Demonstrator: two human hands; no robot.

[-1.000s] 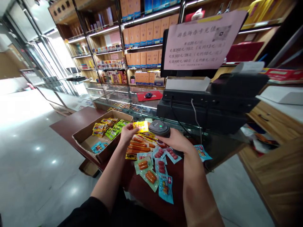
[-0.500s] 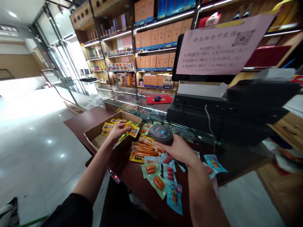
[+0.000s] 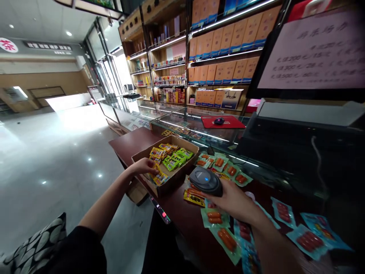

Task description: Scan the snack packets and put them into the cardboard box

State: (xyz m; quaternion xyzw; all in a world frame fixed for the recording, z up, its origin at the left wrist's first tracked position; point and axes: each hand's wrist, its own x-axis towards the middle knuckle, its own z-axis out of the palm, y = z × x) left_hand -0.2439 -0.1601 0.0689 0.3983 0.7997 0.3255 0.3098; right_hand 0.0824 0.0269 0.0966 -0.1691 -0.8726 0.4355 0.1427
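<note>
My left hand [image 3: 142,166] reaches over the near left wall of a cardboard box [image 3: 178,177]. Its fingers pinch the end of a yellow snack packet [image 3: 159,178] lying low against the box's near side. Other yellow packets [image 3: 157,153] and green packets [image 3: 174,161] are heaped inside. My right hand [image 3: 234,198] is closed round a dark grey barcode scanner [image 3: 205,180], held just right of the box above the sausage packs. Beneath it, part of a yellow-edged sausage pack [image 3: 194,198] shows; the scanner and hand cover the rest.
Small sausage packs [image 3: 226,239] and blue-edged meat packs [image 3: 310,241] are spread over the brown table [image 3: 188,228]. A lit phone [image 3: 160,210] is at the table's near edge. Behind stand a glass counter with a mouse [image 3: 219,121] on a red mat, and a monitor [image 3: 265,64].
My left hand has lowered the yellow packet from above the box's right edge to its near inside. The scanner stays in my right hand. My view has turned left.
</note>
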